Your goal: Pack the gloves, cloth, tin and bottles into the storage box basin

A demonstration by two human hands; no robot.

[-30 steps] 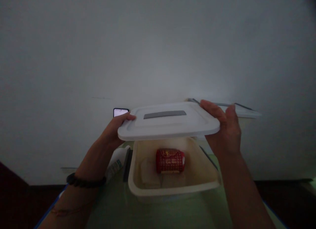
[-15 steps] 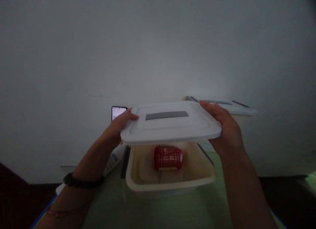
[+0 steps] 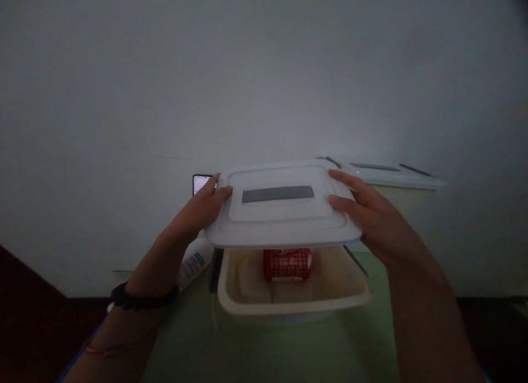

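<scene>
Between my hands is a white lid (image 3: pixel 280 226) with a grey strip in its middle, held above a cream storage box (image 3: pixel 297 308). My left hand (image 3: pixel 204 207) grips the lid's left edge, thumb on top. At the right edge my right hand (image 3: pixel 367 209) holds it with thumb and a finger over the top, the other fingers hidden. Inside the box a red can-shaped item (image 3: pixel 287 266) with gold writing lies on its side, its upper part covered by the lid. Pale block-like items (image 3: pixel 253 284) lie beneath and beside it.
A lit phone (image 3: pixel 202 184) leans behind my left hand. A white bottle (image 3: pixel 196 262) with green print lies left of the box. Another white lid (image 3: pixel 396 176) with grey strips is at the back right by the wall. The green tabletop (image 3: pixel 268 350) extends in front.
The lid has tilted and come lower toward the box's front, covering more of the red item. My right fingers have shifted further onto the lid's top.
</scene>
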